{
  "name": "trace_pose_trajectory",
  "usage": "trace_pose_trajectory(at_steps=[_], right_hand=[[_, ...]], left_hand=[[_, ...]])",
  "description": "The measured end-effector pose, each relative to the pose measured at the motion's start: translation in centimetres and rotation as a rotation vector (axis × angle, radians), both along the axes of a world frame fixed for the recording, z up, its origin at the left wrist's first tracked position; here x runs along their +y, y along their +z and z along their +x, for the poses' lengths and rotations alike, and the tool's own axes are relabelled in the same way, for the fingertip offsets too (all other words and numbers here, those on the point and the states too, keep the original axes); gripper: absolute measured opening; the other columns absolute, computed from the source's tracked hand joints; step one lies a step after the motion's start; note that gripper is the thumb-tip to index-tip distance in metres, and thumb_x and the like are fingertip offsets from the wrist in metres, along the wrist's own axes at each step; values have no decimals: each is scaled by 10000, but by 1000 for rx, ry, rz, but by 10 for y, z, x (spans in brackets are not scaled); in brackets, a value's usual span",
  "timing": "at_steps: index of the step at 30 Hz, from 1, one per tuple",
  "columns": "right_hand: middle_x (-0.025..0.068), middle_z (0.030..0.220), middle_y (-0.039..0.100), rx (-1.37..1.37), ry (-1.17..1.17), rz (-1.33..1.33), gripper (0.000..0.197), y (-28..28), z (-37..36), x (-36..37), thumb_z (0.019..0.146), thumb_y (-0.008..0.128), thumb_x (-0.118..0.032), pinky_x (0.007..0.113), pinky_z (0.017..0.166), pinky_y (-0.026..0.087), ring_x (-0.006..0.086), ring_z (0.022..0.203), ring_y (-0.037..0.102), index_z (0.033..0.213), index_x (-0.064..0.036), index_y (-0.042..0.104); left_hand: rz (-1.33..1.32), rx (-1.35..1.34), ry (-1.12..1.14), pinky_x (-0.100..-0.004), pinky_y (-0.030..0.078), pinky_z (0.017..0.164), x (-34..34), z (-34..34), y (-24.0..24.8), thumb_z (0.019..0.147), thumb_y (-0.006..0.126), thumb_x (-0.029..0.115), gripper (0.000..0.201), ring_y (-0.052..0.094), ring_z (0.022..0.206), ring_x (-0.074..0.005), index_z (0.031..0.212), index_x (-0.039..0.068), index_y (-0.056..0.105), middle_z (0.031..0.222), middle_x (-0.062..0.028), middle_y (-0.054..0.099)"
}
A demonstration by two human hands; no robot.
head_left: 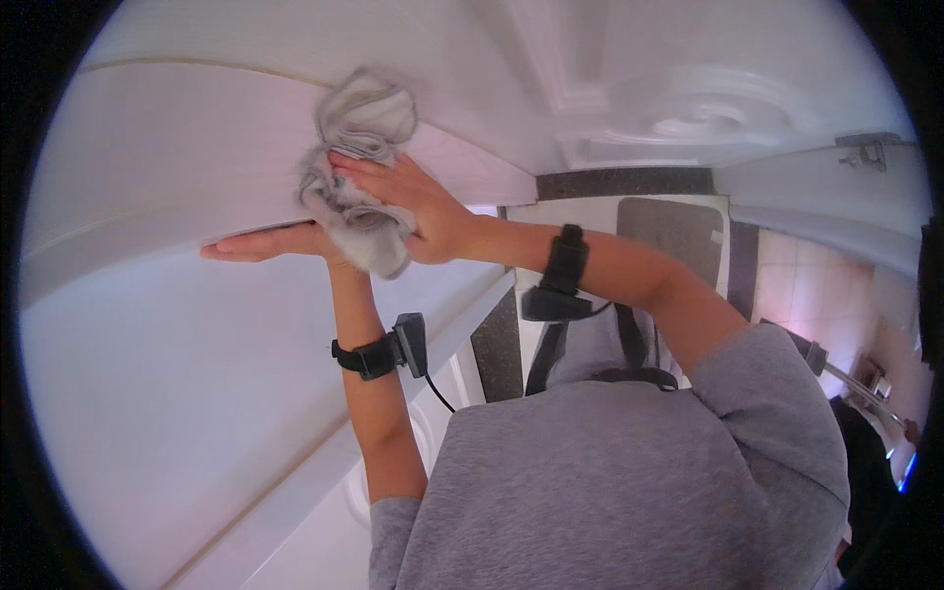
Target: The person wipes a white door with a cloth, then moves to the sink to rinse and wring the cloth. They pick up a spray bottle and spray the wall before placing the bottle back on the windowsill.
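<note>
A crumpled grey cloth (pixel 356 172) lies against a white panelled surface (pixel 187 157). My right hand (pixel 408 202) is laid over the cloth, fingers spread and pressing it to the panel. My left hand (pixel 265 242) is stretched out flat just below, fingers together and pointing left along the ledge of the panel, its wrist tucked under the cloth's lower edge. It holds nothing. Both wrists wear black straps with small devices (pixel 408 342). My grey shirt (pixel 610 482) fills the lower middle of the view.
White moulded panels (pixel 678 108) run across the top. A dark stone strip (pixel 619 182) borders a pale tiled floor with a grey mat (pixel 678 231). A metal latch (pixel 865 147) sits at the upper right, and a metal rod (pixel 855 383) at the right.
</note>
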State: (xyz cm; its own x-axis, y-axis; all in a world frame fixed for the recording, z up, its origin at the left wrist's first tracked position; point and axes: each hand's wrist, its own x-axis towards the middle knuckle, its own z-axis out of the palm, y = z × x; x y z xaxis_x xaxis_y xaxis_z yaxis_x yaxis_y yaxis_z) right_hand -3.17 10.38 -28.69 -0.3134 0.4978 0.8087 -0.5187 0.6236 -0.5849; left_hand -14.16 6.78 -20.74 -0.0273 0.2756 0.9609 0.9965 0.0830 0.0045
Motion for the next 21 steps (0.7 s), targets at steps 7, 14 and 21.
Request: trace_pose_trajectory(at_steps=[7,14,21], right_hand=[[143,1400,239,-144,-13,-329,808,-76,-11,3,673,621,-55,409,973,276,308,1228,314,1366,-87,206],[244,963,580,-780,-18,-1063,440,-183,-9,-7,823,374,-304,395,810,419,395,913,545,1068,44,485],[166,896,614,-366,-46,-749,298,-55,8,6,784,436,-160,355,774,437,277,857,588,998,20,538]], left_hand=[[-54,94,-27,-512,19,1030,-4,-6,3,852,357,516,862,-96,1306,-349,1353,9,-128,1388,-215,-200],[-9,169,-64,-507,-1,1034,-1,-12,5,858,373,461,842,-104,1305,-365,1346,-28,-109,1391,-236,-171],[16,85,-32,-495,10,1040,-6,-6,8,860,368,438,799,-65,1309,-390,1356,-42,-34,1403,-265,-80]])
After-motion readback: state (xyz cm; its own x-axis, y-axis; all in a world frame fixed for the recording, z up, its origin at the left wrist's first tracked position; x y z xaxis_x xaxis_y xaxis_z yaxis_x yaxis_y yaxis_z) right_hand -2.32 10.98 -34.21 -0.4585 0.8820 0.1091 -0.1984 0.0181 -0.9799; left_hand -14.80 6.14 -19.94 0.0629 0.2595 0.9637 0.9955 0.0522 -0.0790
